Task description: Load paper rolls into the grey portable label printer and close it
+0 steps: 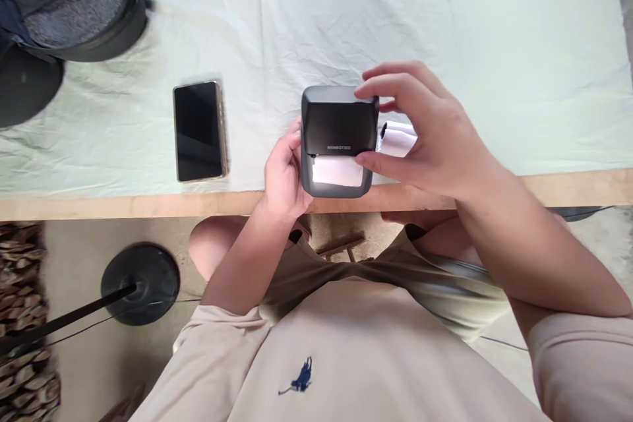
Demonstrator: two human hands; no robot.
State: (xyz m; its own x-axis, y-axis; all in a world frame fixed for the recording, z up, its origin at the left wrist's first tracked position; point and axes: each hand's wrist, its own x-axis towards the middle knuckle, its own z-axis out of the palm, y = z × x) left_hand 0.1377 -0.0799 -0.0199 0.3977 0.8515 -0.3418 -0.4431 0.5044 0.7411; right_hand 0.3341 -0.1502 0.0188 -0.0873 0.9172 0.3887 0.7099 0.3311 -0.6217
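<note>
both hands clamp a small dark printer (339,140): left hand (283,175) on its left side, right hand (429,135) gripping its right; phone (198,131) lies left of them.

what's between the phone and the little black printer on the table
Nothing: between the phone and the printer the head view shows only bare pale cloth; the left hand grips the printer's near side.

A small dark grey box-shaped label printer (339,138) of smooth matt plastic shows white paper at its slot. A black rectangular phone (199,131) has a glossy glass face and shiny metal rim. Pale, creased cloth (445,13) covers the light wooden counter (123,206).
</note>
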